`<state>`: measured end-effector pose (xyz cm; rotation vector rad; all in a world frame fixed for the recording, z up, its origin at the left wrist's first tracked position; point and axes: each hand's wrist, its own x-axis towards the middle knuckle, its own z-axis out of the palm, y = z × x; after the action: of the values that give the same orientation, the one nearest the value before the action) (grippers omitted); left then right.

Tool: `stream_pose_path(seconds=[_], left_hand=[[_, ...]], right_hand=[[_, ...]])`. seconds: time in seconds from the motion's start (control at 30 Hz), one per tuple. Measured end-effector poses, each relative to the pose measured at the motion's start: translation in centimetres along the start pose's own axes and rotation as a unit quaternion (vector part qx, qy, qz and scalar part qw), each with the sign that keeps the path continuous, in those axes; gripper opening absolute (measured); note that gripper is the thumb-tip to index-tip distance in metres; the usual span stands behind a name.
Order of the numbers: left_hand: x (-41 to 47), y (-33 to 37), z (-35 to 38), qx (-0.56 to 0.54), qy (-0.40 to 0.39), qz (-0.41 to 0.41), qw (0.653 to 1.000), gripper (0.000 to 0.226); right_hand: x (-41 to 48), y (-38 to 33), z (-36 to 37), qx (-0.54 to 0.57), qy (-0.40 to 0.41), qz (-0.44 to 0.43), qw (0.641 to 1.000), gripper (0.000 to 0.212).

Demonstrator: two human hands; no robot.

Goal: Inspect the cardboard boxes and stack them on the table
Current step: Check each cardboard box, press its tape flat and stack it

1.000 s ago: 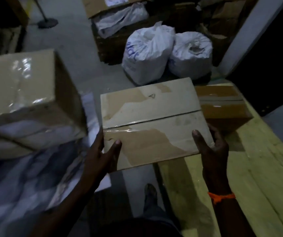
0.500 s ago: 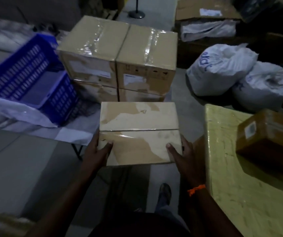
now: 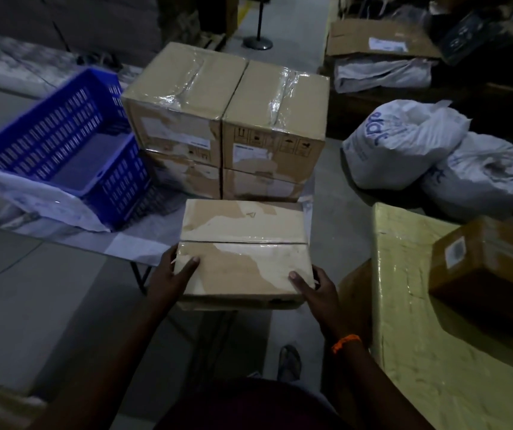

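I hold a taped cardboard box level in front of me, its far edge close to the table's front edge. My left hand grips its near left corner, thumb on top. My right hand grips the near right corner, thumb on top, fingers hidden underneath. On the table behind it stands a stack of several taped boxes, two side by side on two more.
A blue plastic crate sits on the table's left part. To my right a yellow wrapped block carries a brown box. Two white sacks lie on the floor beyond. A stand base is farther back.
The view has swung left from the yellow block toward the table; the stack and crate came into sight, and the held box now sits closer to the table's edge.
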<state>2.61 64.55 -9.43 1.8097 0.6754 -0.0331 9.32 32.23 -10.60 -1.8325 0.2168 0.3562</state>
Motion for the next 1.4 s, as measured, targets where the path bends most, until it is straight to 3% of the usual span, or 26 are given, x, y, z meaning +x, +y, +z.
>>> stream_pose_path(seconds=[0.07,0.2,0.33,0.47,0.6,0.73,0.93,1.07,1.23,1.33,1.4], left_hand=[[-0.2,-0.1,0.4,-0.016,0.026,-0.041,0.999,0.071],[-1.8,-0.1,0.7,-0.04,0.072,-0.038,0.996,0.048],[-4.2,-0.6,0.7,-0.109,0.06,-0.042,0.991,0.067],[-5.1,1.6,-0.4,-0.156,0.091,0.001,0.984,0.05],[-4.6,2.9,-2.9,-0.143,0.103,0.058,0.983,0.063],[-3.6,4.2,-3.4,-0.142,0.091,0.074,0.983,0.052],[-2.5,4.4,-2.6,-0.113,0.044,0.05,0.991,0.074],[-1.9,4.5,-2.2,-0.075,0.046,0.067,0.994,0.071],[-1.5,4.6,-1.7,-0.063,0.073,0.062,0.993,0.047],[-1.3,4.4,-1.5,-0.074,0.103,0.046,0.991,0.048],[-1.2,4.1,-1.5,-0.088,0.13,0.014,0.988,0.062]], right_hand=[[0.1,0.6,-0.1,0.002,-0.004,-0.004,1.0,0.052],[-0.1,0.9,-0.6,0.006,-0.023,-0.018,1.0,0.057],[-0.5,0.3,-1.0,0.026,-0.054,-0.025,0.998,0.045],[-1.3,-4.0,-1.2,0.061,-0.031,-0.041,0.997,0.039],[-1.7,-8.0,-1.7,0.059,-0.021,-0.111,0.992,0.048],[-1.3,-9.0,-1.4,0.06,-0.011,-0.144,0.988,0.041],[-0.1,-7.3,-0.2,0.031,-0.013,-0.121,0.992,0.039],[0.5,-6.4,0.4,0.0,-0.01,-0.117,0.993,0.049],[0.4,-5.5,0.6,0.011,-0.018,-0.069,0.997,0.036],[0.3,-5.6,0.3,0.029,-0.01,-0.063,0.998,0.033],[-0.4,-5.3,-0.1,0.038,-0.006,-0.071,0.997,0.039]])
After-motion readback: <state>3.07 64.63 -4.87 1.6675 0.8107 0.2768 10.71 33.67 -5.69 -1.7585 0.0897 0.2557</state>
